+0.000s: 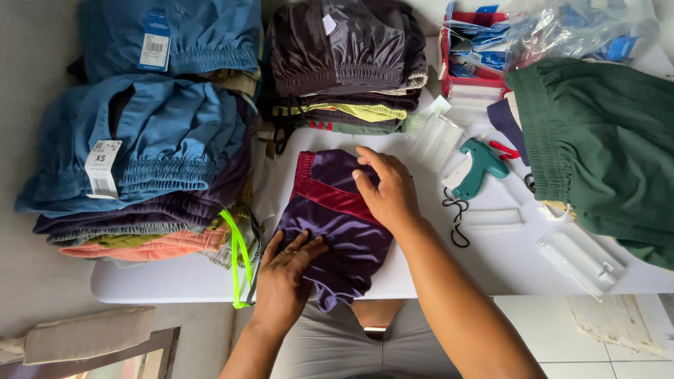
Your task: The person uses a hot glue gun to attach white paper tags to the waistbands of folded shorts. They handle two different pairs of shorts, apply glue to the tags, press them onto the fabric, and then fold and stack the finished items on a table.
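A pair of shiny purple shorts (335,231) with a red waistband and red stripe lies on the white table (491,260) right in front of me. My left hand (286,270) rests flat on the lower left part of the shorts, fingers spread. My right hand (385,191) presses palm-down on the upper right part, over the red stripe. Neither hand grips anything; both lie on the fabric.
A stack of folded blue, purple and orange shorts (140,161) with paper tags stands at left. A dark folded pile (347,63) sits behind. Green shorts (604,147) lie at right, beside a teal tagging gun (477,167), clear fastener strips (579,256) and a red box (474,52).
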